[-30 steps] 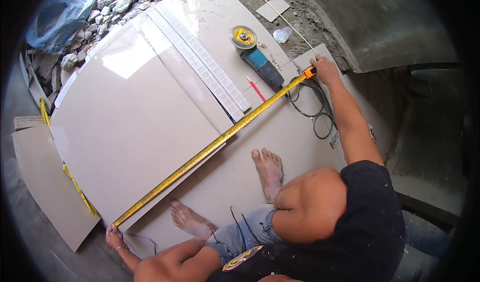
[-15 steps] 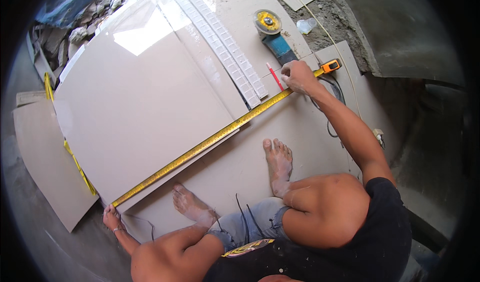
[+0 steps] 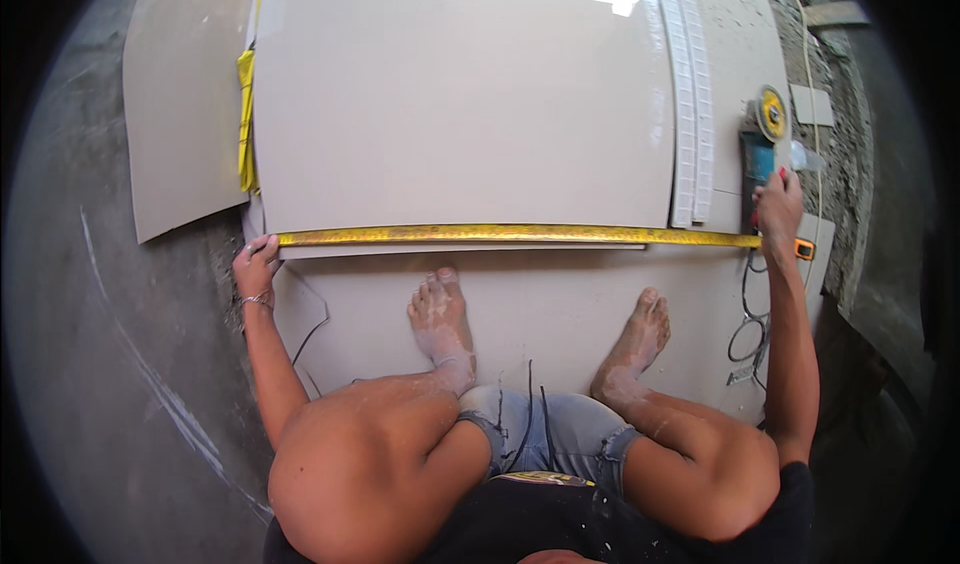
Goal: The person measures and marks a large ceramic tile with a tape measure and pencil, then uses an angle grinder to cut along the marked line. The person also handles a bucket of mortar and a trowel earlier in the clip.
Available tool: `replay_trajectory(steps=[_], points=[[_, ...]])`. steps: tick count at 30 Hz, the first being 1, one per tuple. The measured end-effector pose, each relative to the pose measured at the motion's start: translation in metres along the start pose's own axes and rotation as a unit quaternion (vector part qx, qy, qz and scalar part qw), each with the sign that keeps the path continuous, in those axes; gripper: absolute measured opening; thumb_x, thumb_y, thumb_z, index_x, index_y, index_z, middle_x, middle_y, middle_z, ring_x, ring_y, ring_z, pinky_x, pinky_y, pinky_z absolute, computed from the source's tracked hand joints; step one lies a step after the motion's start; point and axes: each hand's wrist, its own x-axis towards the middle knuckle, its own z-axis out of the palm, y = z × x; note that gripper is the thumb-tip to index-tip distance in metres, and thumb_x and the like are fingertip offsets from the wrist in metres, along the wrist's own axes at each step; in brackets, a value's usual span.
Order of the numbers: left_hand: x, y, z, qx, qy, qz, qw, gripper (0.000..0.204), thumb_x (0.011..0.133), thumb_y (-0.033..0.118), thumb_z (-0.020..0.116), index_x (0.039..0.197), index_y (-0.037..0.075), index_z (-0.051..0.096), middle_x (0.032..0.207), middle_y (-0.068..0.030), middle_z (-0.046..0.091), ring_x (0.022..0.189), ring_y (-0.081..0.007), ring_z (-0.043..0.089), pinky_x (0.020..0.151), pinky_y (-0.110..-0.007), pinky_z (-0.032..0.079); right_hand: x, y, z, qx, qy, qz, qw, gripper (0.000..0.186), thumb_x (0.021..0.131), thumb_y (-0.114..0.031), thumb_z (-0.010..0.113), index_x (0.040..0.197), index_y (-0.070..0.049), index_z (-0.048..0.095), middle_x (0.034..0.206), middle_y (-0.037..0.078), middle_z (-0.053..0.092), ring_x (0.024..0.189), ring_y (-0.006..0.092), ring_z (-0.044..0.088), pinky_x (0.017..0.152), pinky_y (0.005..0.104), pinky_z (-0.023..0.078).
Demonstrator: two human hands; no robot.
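The tape measure (image 3: 520, 234) lay stretched along the big tile's (image 3: 460, 114) near edge, its end pinched in the left hand's (image 3: 257, 264) fingers, its orange case (image 3: 804, 250) just right of the right hand (image 3: 778, 209). I saw those right fingers curled round a red pencil (image 3: 783, 174), mostly hidden. Just beyond them lay the grinder (image 3: 762, 159); farther left, white strips (image 3: 690, 94).

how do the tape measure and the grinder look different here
Shape: the tape measure is stretched into a long, thin strip, while the grinder is shorter and chunkier, with a round disc.
Pose: the tape measure runs left to right along the near edge of the large tile; the grinder lies lengthwise, disc at the far end.
Colour: the tape measure's case is orange, the grinder's body teal.
Both show yellow.
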Motion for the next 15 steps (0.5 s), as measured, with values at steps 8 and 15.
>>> replay_trajectory(steps=[8,15], points=[[-0.009,0.053,-0.033,-0.173,-0.013,-0.19,0.966,0.028,0.098,0.012,0.067,0.12,-0.005,0.07,0.111,-0.018,0.077,0.101,-0.0301,0.074,0.088,-0.042,0.062,-0.137,-0.014,0.003,0.103,-0.264,0.353,0.892,0.034,0.1,-0.029,0.067,0.115,0.001,0.065,0.093,0.009,0.071,0.049,0.0052,0.042,0.043,0.0228,0.03],[0.005,0.045,-0.036,-0.485,-0.026,-0.337,0.807,0.024,0.096,-0.001,0.07,0.116,-0.013,0.065,0.107,-0.0194,0.073,0.091,-0.0293,0.073,0.073,-0.038,0.067,-0.157,-0.008,0.032,0.279,-0.218,0.358,0.864,0.029,0.099,-0.024,0.079,0.112,-0.004,0.062,0.11,0.006,0.07,0.066,0.0029,0.047,0.049,0.0193,0.035]])
